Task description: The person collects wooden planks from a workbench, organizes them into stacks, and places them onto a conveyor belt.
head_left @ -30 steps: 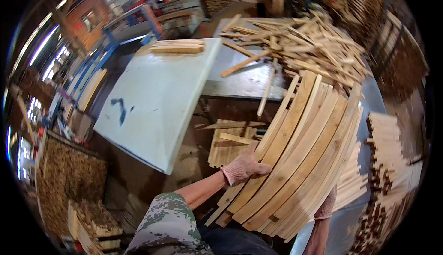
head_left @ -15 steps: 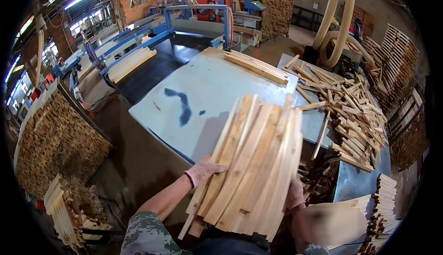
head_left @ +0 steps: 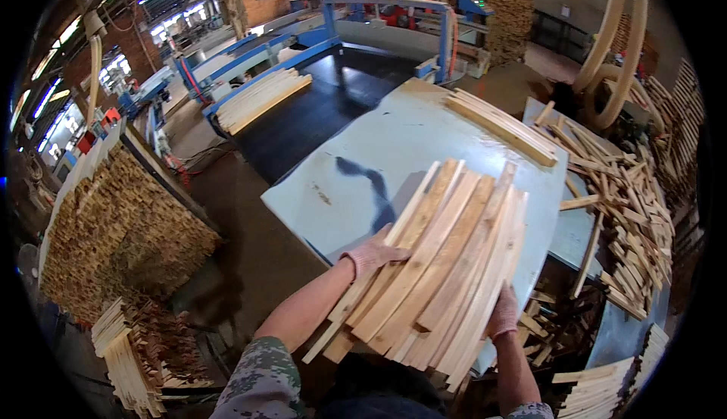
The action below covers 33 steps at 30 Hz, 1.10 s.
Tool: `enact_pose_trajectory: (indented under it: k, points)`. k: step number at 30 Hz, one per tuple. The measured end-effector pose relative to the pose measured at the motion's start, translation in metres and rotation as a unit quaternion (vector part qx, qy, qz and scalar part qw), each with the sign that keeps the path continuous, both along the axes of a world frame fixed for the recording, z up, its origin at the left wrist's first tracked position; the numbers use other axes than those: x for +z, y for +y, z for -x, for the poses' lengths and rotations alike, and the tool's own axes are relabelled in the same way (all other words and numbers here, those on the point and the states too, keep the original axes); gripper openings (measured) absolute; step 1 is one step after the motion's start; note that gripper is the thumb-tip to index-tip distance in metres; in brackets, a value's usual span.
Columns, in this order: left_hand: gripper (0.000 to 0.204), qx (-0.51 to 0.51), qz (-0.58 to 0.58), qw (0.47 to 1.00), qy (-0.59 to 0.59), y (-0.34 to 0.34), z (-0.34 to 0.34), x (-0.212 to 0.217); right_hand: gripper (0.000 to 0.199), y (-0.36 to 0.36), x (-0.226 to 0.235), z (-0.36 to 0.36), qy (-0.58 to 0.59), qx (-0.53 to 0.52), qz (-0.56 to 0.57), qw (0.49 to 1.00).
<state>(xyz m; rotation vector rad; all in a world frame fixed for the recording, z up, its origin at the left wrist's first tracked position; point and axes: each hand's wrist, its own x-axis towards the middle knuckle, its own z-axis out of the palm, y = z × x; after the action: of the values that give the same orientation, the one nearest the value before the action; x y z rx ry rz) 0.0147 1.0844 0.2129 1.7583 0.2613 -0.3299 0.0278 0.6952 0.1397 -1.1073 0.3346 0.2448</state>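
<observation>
A loose bundle of wooden strips (head_left: 435, 267) lies side by side between my two hands, over the near part of a pale blue-grey tabletop (head_left: 424, 142). My left hand (head_left: 376, 252), in a pinkish knit glove, grips the bundle's left edge with the thumb over the top strip. Against the right edge my gloved right hand (head_left: 503, 313) presses, its fingers partly hidden behind the wood. The strips differ in length, so their near ends are uneven. Whether the bundle's far end touches the tabletop I cannot tell.
A black conveyor belt (head_left: 333, 89) under a blue frame adjoins the tabletop, with a row of strips (head_left: 265, 97) on it. More strips (head_left: 500, 127) lie at the far right edge. Scrap pieces (head_left: 628, 214) heap up at right; a large wood stack (head_left: 129, 229) stands left.
My hands and the bundle have moved forward, further over the tabletop. The view has swung left, so the surroundings sit further right and lower. Both hands still hold the strips.
</observation>
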Motion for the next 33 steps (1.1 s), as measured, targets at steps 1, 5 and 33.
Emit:
enact_pose_trajectory:
  k: [1,5,33]
  points:
    - [0.090,-0.007,-0.025,1.000,0.006,0.004,-0.010,0.008,0.048,0.010,0.008,-0.007,0.015,-0.012,-0.028,0.999]
    - [0.116,-0.010,-0.080,0.997,0.013,0.025,-0.065,-0.002,0.047,0.036,0.020,-0.046,0.026,-0.026,-0.019,0.999]
    - [0.053,-0.127,-0.498,0.803,-0.303,0.327,-0.267,-0.073,0.066,0.307,0.041,-0.187,-0.024,0.063,0.481,0.874]
